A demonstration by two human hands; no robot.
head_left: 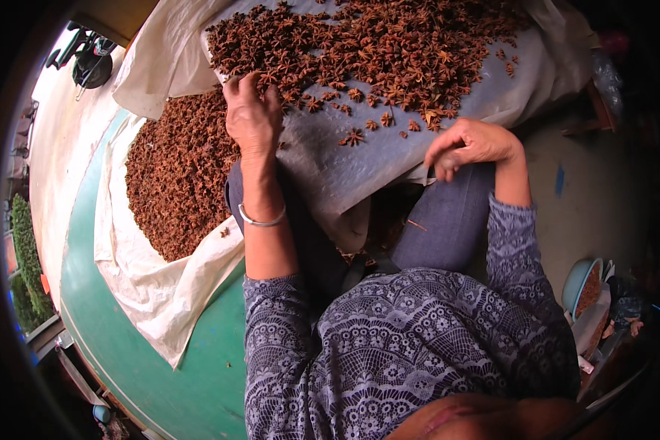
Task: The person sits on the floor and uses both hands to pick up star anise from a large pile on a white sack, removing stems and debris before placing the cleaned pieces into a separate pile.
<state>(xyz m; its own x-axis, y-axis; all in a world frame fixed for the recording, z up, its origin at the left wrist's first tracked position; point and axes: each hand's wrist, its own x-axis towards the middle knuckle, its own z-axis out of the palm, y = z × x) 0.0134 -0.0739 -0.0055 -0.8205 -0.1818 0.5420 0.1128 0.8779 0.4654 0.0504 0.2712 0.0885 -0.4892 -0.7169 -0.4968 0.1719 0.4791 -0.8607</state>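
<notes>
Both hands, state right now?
Left hand: part-curled by the star anise; whether it holds anything can't be told.
Right hand: loosely curled; can't tell if it holds anything.

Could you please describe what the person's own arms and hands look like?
The left hand and right hand are both ungloved. A slim, silver-coloured bangle circles the left forearm. Both sleeves are dark greyish purple with a pale, lace-like pattern of flowers and bands, and they leave the wrists uncovered.
</notes>
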